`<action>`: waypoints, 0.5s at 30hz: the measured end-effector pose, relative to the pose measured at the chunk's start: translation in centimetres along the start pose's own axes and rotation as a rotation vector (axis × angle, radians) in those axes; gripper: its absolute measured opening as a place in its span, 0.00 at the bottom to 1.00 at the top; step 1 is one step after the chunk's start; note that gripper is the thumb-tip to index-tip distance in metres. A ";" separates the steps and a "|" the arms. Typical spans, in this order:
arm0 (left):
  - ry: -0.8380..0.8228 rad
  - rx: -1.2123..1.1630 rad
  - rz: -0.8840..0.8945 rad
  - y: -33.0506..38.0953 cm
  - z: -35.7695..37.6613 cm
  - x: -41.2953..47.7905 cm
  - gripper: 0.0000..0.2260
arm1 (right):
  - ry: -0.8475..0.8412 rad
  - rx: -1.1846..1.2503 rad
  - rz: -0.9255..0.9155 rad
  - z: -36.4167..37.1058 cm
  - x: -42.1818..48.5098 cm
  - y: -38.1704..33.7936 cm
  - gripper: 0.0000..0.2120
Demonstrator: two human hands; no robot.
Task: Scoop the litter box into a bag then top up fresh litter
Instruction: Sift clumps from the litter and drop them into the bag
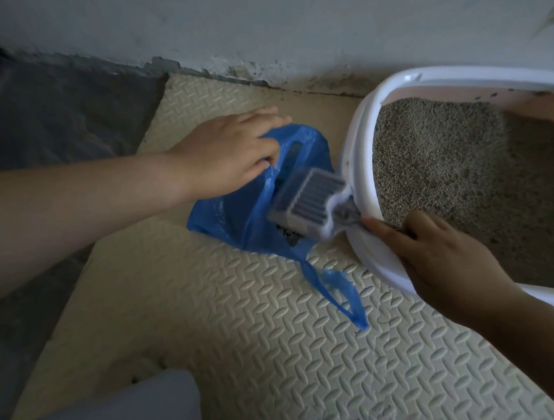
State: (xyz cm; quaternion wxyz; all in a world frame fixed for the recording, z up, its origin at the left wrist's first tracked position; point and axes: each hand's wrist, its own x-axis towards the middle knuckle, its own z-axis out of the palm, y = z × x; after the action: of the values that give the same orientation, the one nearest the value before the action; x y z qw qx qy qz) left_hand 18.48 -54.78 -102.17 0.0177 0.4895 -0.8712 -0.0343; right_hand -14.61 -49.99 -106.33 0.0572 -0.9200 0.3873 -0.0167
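The textured mat (260, 340) lies under both hands. The white litter box (356, 133), holding grey litter (452, 163), sits beside the right hand (436, 250). The left hand (230, 151) pinches the blue bag (242, 214) open. The right hand grips the slotted scoop (312, 199), which is over the bag between the hands.

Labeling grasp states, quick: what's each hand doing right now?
Left hand: pinches the edge of the blue bag, holding it open.
Right hand: grips the handle of the scoop, held over the bag.
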 end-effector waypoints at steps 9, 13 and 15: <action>-0.002 -0.038 -0.026 -0.1 0.2 0.0 0.05 | 0.011 0.007 0.006 0.3 0.1 0.2 0.35; 0.000 -0.054 -0.023 0.0 0.3 0.2 0.05 | 0.015 0.002 0.009 0.3 0.2 0.3 0.34; 0.000 -0.063 -0.020 0.1 0.3 0.3 0.04 | -0.007 0.011 0.009 0.4 0.1 0.4 0.34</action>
State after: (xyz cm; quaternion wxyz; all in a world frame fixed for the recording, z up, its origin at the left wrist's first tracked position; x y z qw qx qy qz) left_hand 18.19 -54.99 -102.50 0.0328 0.4973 -0.8647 -0.0620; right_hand -14.79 -50.31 -106.76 0.0638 -0.9180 0.3912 -0.0154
